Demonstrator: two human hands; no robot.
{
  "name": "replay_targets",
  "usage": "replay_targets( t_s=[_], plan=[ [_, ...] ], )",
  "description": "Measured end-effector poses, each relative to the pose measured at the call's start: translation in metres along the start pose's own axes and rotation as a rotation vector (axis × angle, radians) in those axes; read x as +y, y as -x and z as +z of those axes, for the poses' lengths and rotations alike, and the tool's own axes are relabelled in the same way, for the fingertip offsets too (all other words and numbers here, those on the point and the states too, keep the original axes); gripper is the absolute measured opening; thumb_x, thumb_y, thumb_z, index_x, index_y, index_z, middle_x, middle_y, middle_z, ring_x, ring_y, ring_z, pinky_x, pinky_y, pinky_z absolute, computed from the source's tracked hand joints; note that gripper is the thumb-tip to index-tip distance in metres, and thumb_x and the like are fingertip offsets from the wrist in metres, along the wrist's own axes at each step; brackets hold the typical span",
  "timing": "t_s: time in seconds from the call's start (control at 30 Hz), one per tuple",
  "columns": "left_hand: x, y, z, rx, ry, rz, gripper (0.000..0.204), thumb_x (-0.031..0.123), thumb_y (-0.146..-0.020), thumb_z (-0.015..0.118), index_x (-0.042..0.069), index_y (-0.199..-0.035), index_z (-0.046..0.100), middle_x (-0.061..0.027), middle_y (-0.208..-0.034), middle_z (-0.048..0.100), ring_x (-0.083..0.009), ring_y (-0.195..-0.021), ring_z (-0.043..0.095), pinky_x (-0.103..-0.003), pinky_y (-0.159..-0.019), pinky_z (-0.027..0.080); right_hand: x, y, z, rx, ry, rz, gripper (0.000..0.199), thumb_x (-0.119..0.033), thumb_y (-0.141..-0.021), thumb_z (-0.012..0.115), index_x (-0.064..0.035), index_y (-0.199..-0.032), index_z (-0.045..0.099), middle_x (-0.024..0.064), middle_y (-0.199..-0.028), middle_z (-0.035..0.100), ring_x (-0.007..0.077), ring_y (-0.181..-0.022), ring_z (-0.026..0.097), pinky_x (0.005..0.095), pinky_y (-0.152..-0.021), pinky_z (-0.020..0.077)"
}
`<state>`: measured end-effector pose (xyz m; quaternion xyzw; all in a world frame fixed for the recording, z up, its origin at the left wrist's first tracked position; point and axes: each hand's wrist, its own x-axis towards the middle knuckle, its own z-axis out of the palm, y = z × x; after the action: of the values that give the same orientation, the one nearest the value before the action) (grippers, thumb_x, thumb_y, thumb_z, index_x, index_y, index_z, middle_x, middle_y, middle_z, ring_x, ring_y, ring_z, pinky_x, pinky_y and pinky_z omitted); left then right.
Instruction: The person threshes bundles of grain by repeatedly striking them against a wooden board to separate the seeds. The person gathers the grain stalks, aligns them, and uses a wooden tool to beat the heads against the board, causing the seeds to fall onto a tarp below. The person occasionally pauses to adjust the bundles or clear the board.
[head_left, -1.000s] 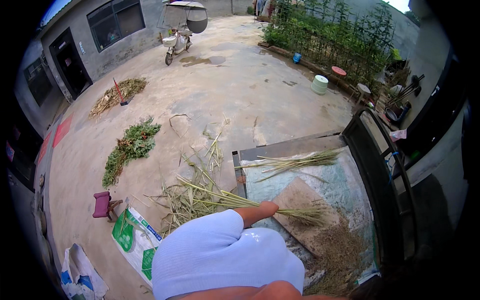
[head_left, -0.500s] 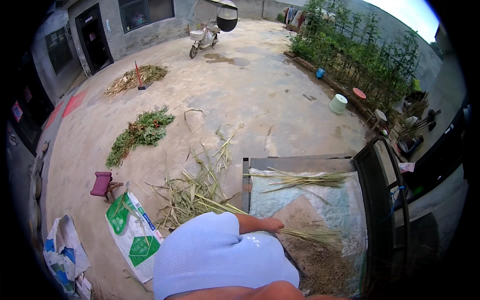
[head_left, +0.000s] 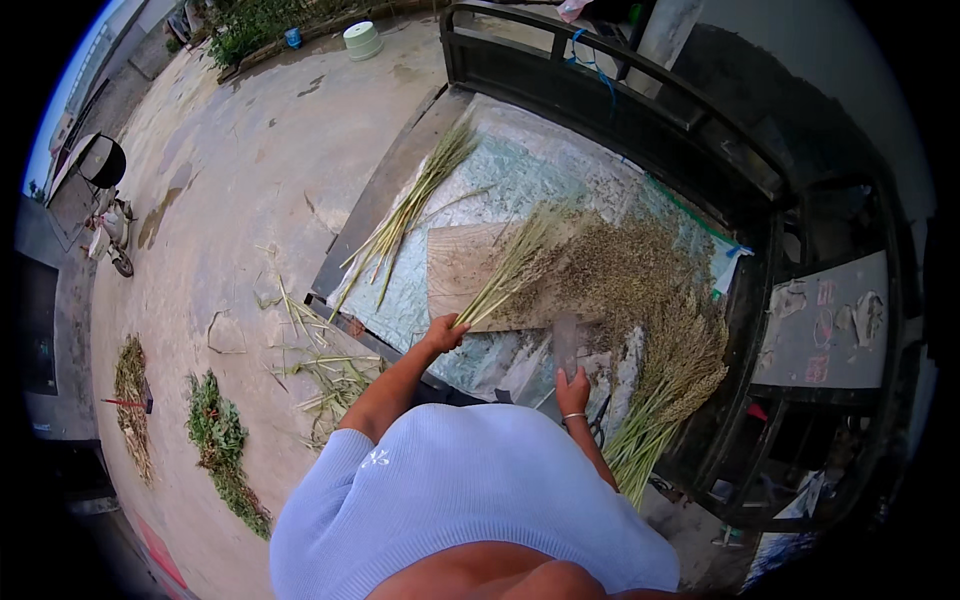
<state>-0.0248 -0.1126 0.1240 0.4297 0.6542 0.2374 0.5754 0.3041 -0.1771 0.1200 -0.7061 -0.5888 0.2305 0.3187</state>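
My left hand is closed around the lower stems of a bunch of seed-headed stalks. Its heads reach across a wooden board and touch a spread of small brown seeds. Closed on the near end of a flat grey blade-like tool, my right hand sits close to the board's near edge; blur hides the tool's exact kind. Dark scissor-like handles show beside that wrist. Just right of it lies a thick pile of seed-headed stalks.
A pale plastic sheet covers the cart bed under the board. Dark metal rails enclose its far and right sides. Another bundle of stalks lies at the bed's left. Loose leaves and a green plant heap are on the ground.
My view has swung toward the cart, bringing the right hand, its tool and the right-hand stalk pile into sight. The left hand still grips stalks, now angled away over the board.
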Motion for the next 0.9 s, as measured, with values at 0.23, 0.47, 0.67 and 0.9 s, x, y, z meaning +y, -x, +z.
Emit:
replay_targets(
  t_s=[0.23,0.47,0.67,0.9],
  plan=[
    [-0.026,-0.058,-0.012,-0.116,-0.152,-0.154,0.043,0.045,-0.088,0.049,0.004,-0.077,0.056,-0.0069,-0.056,0.054,-0.0141,-0.043,0.05,-0.03,-0.041,0.039,-0.061,-0.065,0.044,-0.265,0.252,-0.412,0.03,-0.028,-0.078,0.064,-0.0034,-0.088,0.05,0.0149,-0.061,0.055,0.0334,-0.056,0.056,0.0445,-0.052,0.0438],
    [-0.069,-0.081,-0.011,-0.022,-0.497,-0.085,0.053,0.05,-0.087,0.044,-0.001,-0.083,0.058,-0.0247,-0.076,0.06,-0.0423,-0.08,0.057,-0.047,-0.068,0.043,-0.013,-0.115,0.136,-0.383,0.427,-0.465,0.027,-0.03,-0.08,0.062,-0.0054,-0.079,0.053,0.0112,-0.06,0.058,0.0291,-0.059,0.058,0.0397,-0.057,0.045],
    [-0.062,-0.085,-0.013,-0.039,-0.522,-0.123,0.05,0.05,-0.086,0.046,0.002,-0.084,0.059,-0.0244,-0.077,0.06,-0.042,-0.08,0.057,-0.047,-0.067,0.043,0.054,-0.197,0.091,-0.203,0.703,-0.118,0.026,-0.029,-0.082,0.06,-0.0039,-0.08,0.056,0.0123,-0.056,0.057,0.0297,-0.056,0.058,0.041,-0.055,0.0462],
    [-0.056,-0.088,-0.023,-0.04,-0.559,-0.131,0.049,0.048,-0.086,0.048,0.001,-0.085,0.06,-0.0241,-0.077,0.06,-0.041,-0.077,0.057,-0.046,-0.066,0.044,-0.02,-0.177,0.08,-0.227,0.434,-0.436,0.018,-0.025,-0.078,0.064,-0.0098,-0.076,0.055,0.0086,-0.062,0.057,0.0243,-0.064,0.058,0.0351,-0.064,0.0448]
  ],
)
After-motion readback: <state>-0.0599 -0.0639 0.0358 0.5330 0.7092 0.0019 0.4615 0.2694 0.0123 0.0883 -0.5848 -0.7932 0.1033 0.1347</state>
